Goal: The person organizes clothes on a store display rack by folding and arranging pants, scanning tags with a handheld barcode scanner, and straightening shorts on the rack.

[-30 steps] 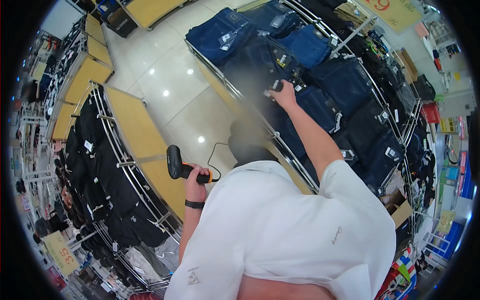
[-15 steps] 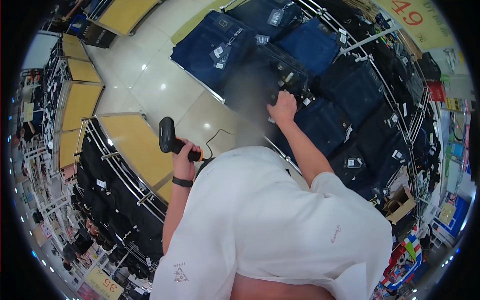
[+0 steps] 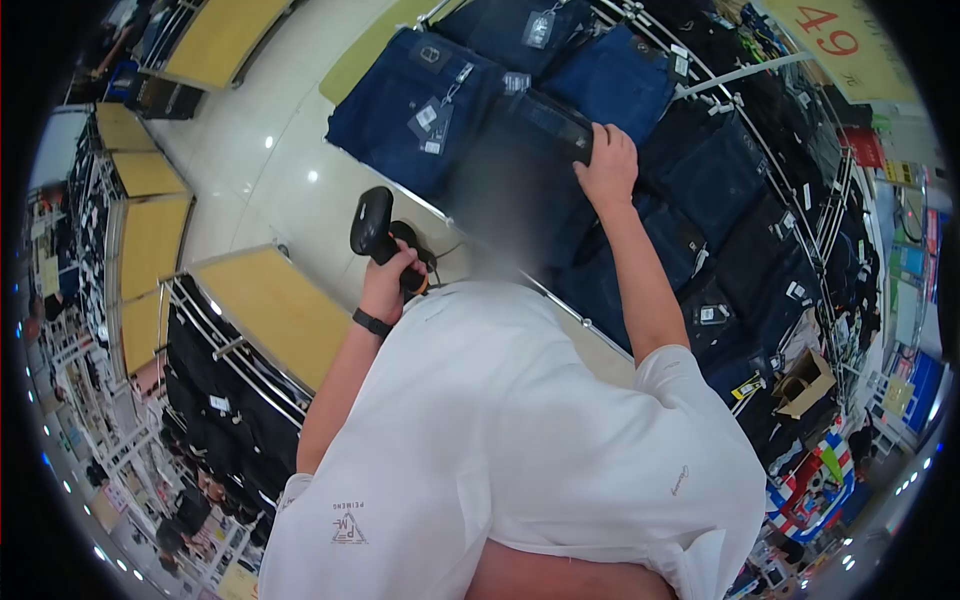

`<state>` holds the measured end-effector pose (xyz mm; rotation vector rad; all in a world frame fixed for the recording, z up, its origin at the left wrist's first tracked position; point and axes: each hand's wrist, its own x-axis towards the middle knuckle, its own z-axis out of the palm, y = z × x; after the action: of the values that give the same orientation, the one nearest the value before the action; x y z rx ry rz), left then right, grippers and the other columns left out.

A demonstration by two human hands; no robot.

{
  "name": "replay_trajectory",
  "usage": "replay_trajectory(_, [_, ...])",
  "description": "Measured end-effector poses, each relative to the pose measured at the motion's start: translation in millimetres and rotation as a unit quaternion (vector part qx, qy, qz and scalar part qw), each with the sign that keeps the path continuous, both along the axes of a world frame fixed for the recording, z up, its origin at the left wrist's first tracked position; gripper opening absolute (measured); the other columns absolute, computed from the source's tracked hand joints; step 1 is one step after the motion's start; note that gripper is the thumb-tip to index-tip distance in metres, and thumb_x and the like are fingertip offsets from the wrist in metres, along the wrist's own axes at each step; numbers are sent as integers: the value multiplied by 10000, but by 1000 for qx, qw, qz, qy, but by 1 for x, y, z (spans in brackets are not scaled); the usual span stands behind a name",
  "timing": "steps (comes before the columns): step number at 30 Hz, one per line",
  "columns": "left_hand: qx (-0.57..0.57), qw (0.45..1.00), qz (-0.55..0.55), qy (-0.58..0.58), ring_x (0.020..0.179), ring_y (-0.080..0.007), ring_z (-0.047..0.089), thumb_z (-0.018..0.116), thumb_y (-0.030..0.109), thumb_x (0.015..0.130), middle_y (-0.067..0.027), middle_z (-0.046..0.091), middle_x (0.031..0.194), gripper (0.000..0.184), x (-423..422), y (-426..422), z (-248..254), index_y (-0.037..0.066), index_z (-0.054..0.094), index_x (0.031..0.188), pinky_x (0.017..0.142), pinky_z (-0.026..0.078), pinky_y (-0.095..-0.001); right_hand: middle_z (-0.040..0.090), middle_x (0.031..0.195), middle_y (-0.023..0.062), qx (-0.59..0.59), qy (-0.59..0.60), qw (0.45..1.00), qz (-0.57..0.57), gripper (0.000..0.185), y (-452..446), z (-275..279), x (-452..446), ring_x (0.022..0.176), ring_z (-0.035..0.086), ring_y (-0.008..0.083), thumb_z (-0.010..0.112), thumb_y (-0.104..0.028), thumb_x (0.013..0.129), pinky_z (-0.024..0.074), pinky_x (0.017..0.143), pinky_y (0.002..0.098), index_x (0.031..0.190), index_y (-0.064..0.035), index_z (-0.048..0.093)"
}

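Observation:
My left hand [image 3: 388, 280] is wrapped round the handle of a black barcode scanner [image 3: 372, 222] with orange trim, its head pointing up and away from me. A dark cable hangs beside it. My right hand [image 3: 608, 170] is on the waistband end of a dark pair of jeans [image 3: 535, 130], thumb and fingers closed at its right corner. A grey blur hides the near part of these jeans. To their left lie folded blue jeans [image 3: 400, 105] with hanging tags [image 3: 428, 120]. Brighter blue jeans [image 3: 615, 85] lie just beyond my right hand.
More folded dark jeans [image 3: 715, 185] fill the display to the right, edged by metal rails [image 3: 735, 100]. A yellow-topped stand [image 3: 270, 300] with black garments [image 3: 235, 385] is at left. An open cardboard box [image 3: 805, 385] sits at right. Pale tiled floor [image 3: 270, 180] lies between the stands.
My right hand has moved forward and right, and the dark jeans now lie flatter with their waistband showing. The scanner in my left hand has shifted up and right.

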<state>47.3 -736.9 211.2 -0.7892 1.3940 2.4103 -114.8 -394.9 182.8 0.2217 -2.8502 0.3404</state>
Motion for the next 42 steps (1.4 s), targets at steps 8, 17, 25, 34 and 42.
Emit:
replay_trajectory(8, [14,998,-57,-25,714,-183,579,625,11,853,-50,526,782,142,-50,-47,-11,57,510,921,693,512,-354,529,1306,162,-26,-110,992,47,802,-76,-32,-49,1240,483,344,842,-332,670,377,1077,425,1330,-21,508])
replay_trajectory(17, [29,992,-118,-15,706,-180,592,644,33,851,-57,561,775,129,-99,-105,-13,51,526,901,700,511,-347,591,1131,113,-68,-68,987,127,367,-121,-26,-36,1150,533,320,685,11,660,404,1058,429,1012,-79,627])
replay_trajectory(25, [27,980,-193,-44,709,-180,602,637,69,856,-61,582,768,114,-120,-127,-32,48,534,899,707,504,-329,599,1170,136,-59,4,995,83,459,-131,-16,-29,1135,552,332,624,51,699,406,1054,438,1143,-64,615])
replay_trajectory(34, [20,981,-191,-29,716,-202,608,630,60,858,-64,557,771,134,-126,-142,-28,48,518,930,696,522,-352,592,1113,144,-2,-96,995,14,539,-134,-41,-59,1078,557,337,611,29,709,443,967,439,1242,-35,568])
replay_trajectory(42, [38,985,-164,-34,694,-193,590,646,64,845,-57,555,735,127,-113,-133,-27,65,527,891,685,503,-339,648,1025,80,-66,-68,993,71,307,-136,-11,28,1041,595,278,632,6,681,467,937,405,961,-105,692])
